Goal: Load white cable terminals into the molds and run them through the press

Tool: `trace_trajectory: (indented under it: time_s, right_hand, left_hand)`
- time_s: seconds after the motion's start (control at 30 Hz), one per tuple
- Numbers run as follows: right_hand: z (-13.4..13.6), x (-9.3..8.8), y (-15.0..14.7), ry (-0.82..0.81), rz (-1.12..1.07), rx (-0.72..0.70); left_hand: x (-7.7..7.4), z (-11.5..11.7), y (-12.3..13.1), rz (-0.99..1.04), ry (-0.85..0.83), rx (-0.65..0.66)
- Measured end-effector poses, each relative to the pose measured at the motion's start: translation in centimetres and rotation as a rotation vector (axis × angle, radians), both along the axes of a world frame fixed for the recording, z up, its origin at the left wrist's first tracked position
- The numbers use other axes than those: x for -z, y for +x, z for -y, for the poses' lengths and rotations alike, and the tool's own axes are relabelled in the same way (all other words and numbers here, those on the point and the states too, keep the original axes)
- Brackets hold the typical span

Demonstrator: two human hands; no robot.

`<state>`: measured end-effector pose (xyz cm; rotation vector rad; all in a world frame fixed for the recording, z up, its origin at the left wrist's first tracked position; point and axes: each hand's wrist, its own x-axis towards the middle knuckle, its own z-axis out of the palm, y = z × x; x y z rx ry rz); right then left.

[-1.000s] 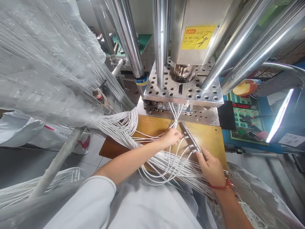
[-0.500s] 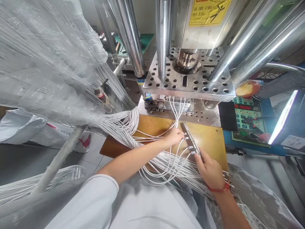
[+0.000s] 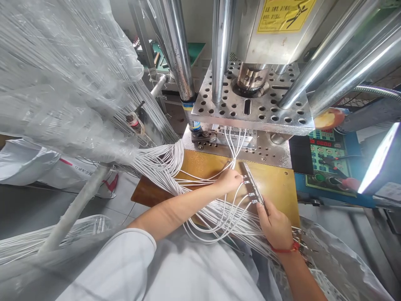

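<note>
A narrow metal fixture strip [image 3: 251,187] lies slanted on the brass-coloured plate [image 3: 278,184] in front of the press. My left hand [image 3: 228,180] is closed in a pinch on a white cable end at the strip's upper part. My right hand [image 3: 275,225] presses its fingers on the strip's lower end, fingers curled around it. Several white cables [image 3: 216,217] run from the strip back under both hands. More cable ends sit in the mould [image 3: 233,136] under the perforated press plate [image 3: 250,110].
A large bundle of white cables [image 3: 156,163] hangs from a plastic-wrapped rack [image 3: 62,83] on the left. Chrome columns [image 3: 178,54] rise around the press. A control panel [image 3: 326,159] with buttons and a bitten apple [image 3: 327,117] is at the right. A bright lamp [image 3: 380,161] stands far right.
The perforated press plate has risen, uncovering the mould and the cable ends in it. Both hands stay at the strip, shifted only slightly.
</note>
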<state>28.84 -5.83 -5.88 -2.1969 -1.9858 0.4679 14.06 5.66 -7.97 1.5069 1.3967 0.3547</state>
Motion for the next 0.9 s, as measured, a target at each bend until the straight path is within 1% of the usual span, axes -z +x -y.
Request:
trace_trajectory:
  time_s: [0.1, 0.23, 0.37, 0.5, 0.57, 0.6, 0.67, 0.7, 0.73, 0.77, 0.8, 0.83, 0.87, 0.9]
  right_hand:
    - [0.1, 0.2, 0.0, 0.015, 0.029, -0.026]
    - [0.4, 0.8, -0.1, 0.136, 0.109, -0.144]
    - [0.5, 1.3, -0.1, 0.241, 0.179, -0.23]
    - [0.7, 1.2, -0.5, 0.26, 0.204, -0.26]
    - [1.0, 0.6, -1.0, 0.221, 0.259, -0.243]
    - [1.2, 0.3, -1.3, 0.174, 0.292, -0.226]
    - [1.3, -0.7, -1.5, 0.017, 0.341, -0.205]
    - [1.1, -1.2, -1.5, -0.078, 0.337, -0.214]
    - [0.6, -1.8, -1.3, -0.162, 0.311, -0.236]
    - [-0.4, -2.4, -1.0, -0.217, 0.273, -0.258]
    - [-1.8, -2.9, -0.7, -0.233, 0.233, -0.268]
    - [-3.7, -3.5, -0.4, -0.206, 0.194, -0.262]
    - [-6.0, -4.1, -0.1, -0.138, 0.174, -0.228]
    - [-8.6, -4.7, 0.1, -0.042, 0.149, -0.177]
  left_hand:
    - [0.2, 0.1, 0.0, 0.003, 0.007, -0.002]
    - [0.3, 0.0, 0.1, -0.041, 0.018, 0.007]
    - [-0.4, -0.2, 0.1, -0.117, 0.021, 0.081]
    - [-1.0, -0.5, 0.1, -0.161, 0.039, 0.147]
    - [-1.4, -0.4, 0.2, -0.179, 0.058, 0.178]
    - [-1.6, -0.3, 0.2, -0.187, 0.067, 0.2]
    - [-2.3, 0.1, -0.1, -0.21, 0.118, 0.241]
    - [-2.8, 0.2, -0.5, -0.218, 0.175, 0.242]
    - [-3.2, 0.2, -0.9, -0.219, 0.246, 0.222]
    - [-3.7, 0.0, -1.5, -0.203, 0.324, 0.174]
    - [-4.0, -0.4, -2.0, -0.163, 0.392, 0.089]
    - [-4.3, -1.1, -2.6, -0.091, 0.426, -0.022]
    - [-4.4, -2.0, -3.0, 0.01, 0.409, -0.132]
    - [-4.4, -3.1, -3.3, 0.135, 0.329, -0.223]
